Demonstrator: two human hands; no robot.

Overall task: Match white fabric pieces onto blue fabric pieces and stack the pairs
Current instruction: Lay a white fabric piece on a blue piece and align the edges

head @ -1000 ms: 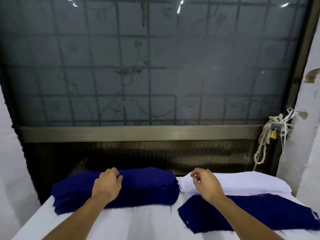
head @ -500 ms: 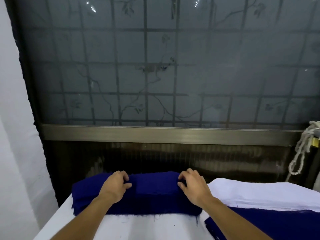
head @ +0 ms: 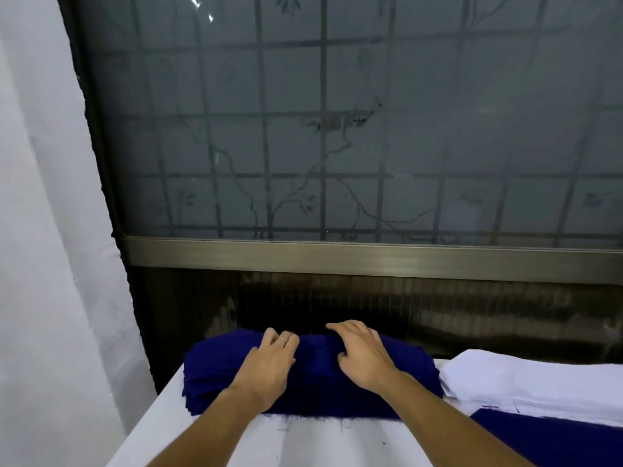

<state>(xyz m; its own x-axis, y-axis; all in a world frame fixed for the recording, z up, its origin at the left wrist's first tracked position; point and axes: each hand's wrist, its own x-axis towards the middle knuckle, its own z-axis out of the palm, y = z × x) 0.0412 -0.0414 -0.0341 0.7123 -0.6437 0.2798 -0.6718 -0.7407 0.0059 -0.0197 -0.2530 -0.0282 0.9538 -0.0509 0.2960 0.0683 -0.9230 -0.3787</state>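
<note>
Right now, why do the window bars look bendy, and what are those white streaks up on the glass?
Head view: the wide lens bows the window bars toward the picture's edges. Head view: the white streaks are probably lamp glare on the glass. Head view: the blue pile, left hand and right hand look sharp, softly lit.

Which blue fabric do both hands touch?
The thick blue stack, under left hand and right hand; the flat blue piece at lower right lies untouched.

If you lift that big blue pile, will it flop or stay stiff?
Probably floppy: the blue fabric stack looks like thin loose layers with frayed threads. Likely heavy together, being thick. Layers may slide apart.
</note>
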